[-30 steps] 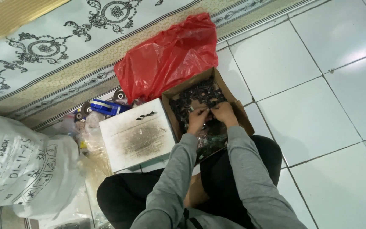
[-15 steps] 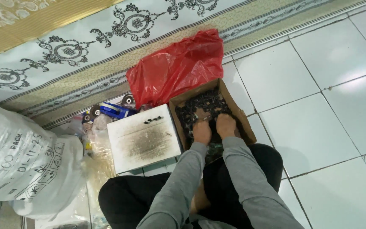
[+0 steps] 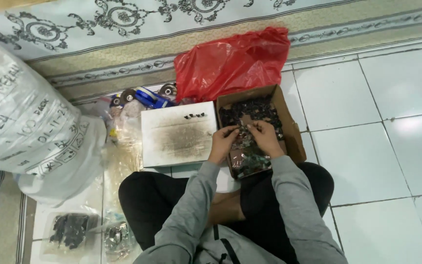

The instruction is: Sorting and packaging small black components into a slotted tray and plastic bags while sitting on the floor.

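Note:
I sit cross-legged on a tiled floor. A brown cardboard box (image 3: pixel 294 134) full of small dark parts (image 3: pixel 250 110) stands in front of my knees. My left hand (image 3: pixel 224 139) and my right hand (image 3: pixel 264 137) are both over the box, fingers pinched together on a small dark part (image 3: pixel 243 128) held between them. Left of the box lies a white board (image 3: pixel 178 133) with dark smudges; a few small dark pieces (image 3: pixel 195 116) rest near its far edge.
A crumpled red plastic bag (image 3: pixel 230 63) lies behind the box. A big white sack (image 3: pixel 23 122) with writing stands at the left. Blue rolls and clear bags (image 3: pixel 142 98) sit behind the board. A clear bag of dark parts (image 3: pixel 69 230) lies by my left knee. A patterned carpet (image 3: pixel 123 29) borders the tiles.
The view has shifted so the box and board sit lower and more central. My hands stay over the box, now drawn closer together on one small part.

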